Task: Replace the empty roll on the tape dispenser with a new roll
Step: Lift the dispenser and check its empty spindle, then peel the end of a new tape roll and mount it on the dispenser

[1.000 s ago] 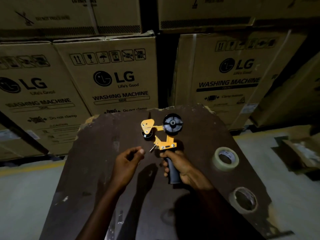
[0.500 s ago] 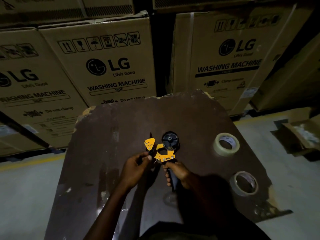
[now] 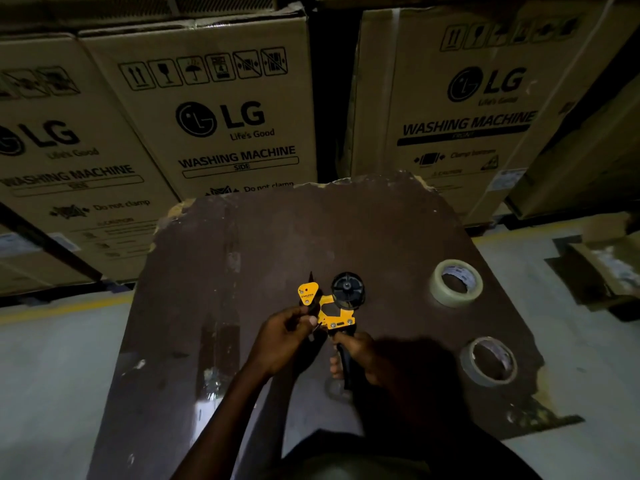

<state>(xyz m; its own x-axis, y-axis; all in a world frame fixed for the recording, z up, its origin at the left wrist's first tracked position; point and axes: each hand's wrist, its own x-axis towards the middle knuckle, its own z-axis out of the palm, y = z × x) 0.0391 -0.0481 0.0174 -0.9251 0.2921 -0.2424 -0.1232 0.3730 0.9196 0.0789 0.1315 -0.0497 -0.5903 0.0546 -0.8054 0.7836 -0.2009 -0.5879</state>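
A yellow tape dispenser with a black handle is held over the dark brown table. Its black hub carries no roll. My right hand grips the handle from below. My left hand pinches the dispenser's front end, just under the yellow triangular flap. A full pale tape roll lies flat on the table at the right. Nearer me on the right lies a thin, nearly bare roll core.
Large cardboard washing-machine boxes stand stacked right behind the table. An open carton sits on the grey floor at the right. The table's edges are chipped, with a torn corner at the near right.
My left hand came in from the left and took hold of the dispenser's front end. The dispenser was drawn nearer to me. My head tilted down a little.
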